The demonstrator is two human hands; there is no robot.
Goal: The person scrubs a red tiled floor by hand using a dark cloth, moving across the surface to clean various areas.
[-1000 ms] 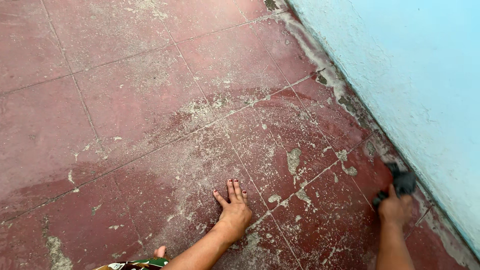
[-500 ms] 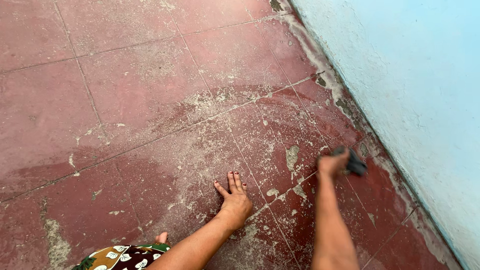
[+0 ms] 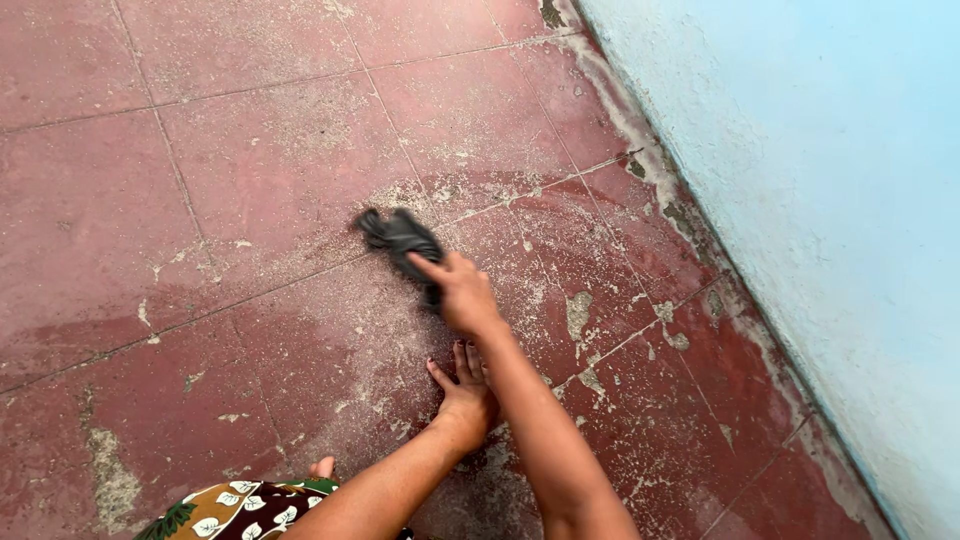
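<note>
Right hand (image 3: 463, 292) clenched around a dark rag (image 3: 402, 238), which trails far-left of the knuckles; left hand (image 3: 465, 395) lies flat, fingers spread, on the red floor tiles (image 3: 250, 180) just nearer.

The left hand (image 3: 464, 395) lies flat, palm down, fingers spread and pointing far. The right arm crosses over it, reaching far-left, right hand (image 3: 462, 290) clenched.

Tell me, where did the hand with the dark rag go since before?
The right hand swept the dark rag leftward across the red floor tiles, away from the blue wall, crossing above the left hand. Its grip on the rag held. The left hand stayed flat on the floor.
</note>
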